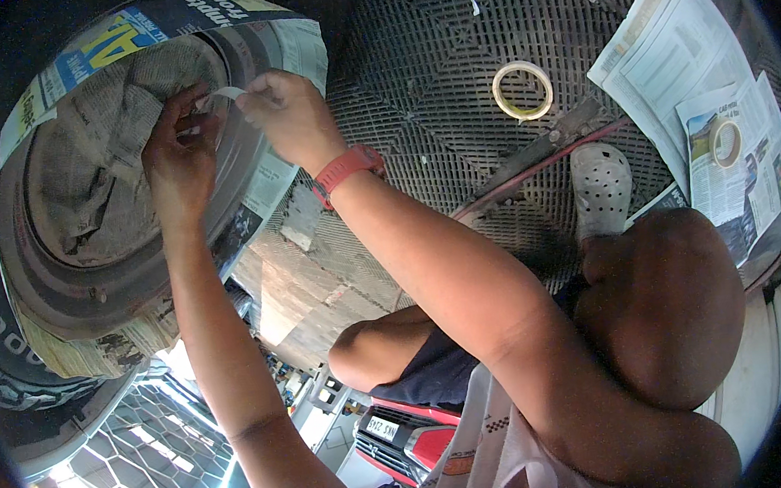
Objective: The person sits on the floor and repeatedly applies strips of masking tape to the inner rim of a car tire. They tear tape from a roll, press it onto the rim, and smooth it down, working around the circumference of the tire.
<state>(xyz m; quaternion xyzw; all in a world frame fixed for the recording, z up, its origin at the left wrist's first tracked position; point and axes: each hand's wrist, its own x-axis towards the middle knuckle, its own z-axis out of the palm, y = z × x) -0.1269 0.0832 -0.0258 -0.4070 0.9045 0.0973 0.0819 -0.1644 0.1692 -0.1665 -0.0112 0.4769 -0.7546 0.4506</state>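
1. I see the white tape strip [230, 92] arching left to right between both hands, before the wheel [129, 301].
2. Right hand [284, 115]: fingers pinching its right end. Left hand [180, 160]: fingers curled at the other; their grip I can't tell.
3. Newspaper [302, 54] edges the wheel; room opens right, over the floor mat [416, 104].

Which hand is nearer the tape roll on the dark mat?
Right. The right hand is left of the tape roll; the left hand is farther left, in front of the wheel.
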